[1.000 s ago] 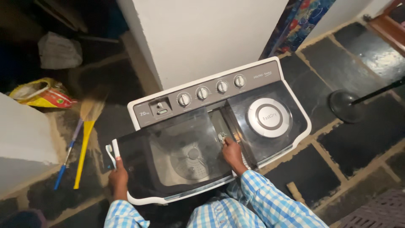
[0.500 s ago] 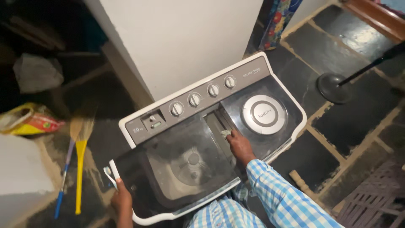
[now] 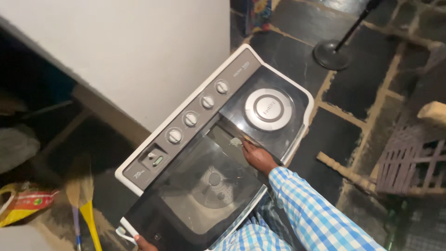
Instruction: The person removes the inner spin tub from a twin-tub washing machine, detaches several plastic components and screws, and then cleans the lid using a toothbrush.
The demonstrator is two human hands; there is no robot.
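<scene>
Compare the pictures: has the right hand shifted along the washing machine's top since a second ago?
No. The right hand rests on the strip between the tinted lid and the round spinner cover, as before; only the camera turned.

The right hand (image 3: 258, 157) reaches forward with its palm down and its fingers spread flat; its arm wears a blue checked sleeve; only the fingertips of the left hand (image 3: 145, 243) peek in at the bottom edge.

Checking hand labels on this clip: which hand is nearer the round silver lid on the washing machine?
Right. The right hand rests on the machine's top just below the round silver lid; the left hand is at the far front corner.
</scene>
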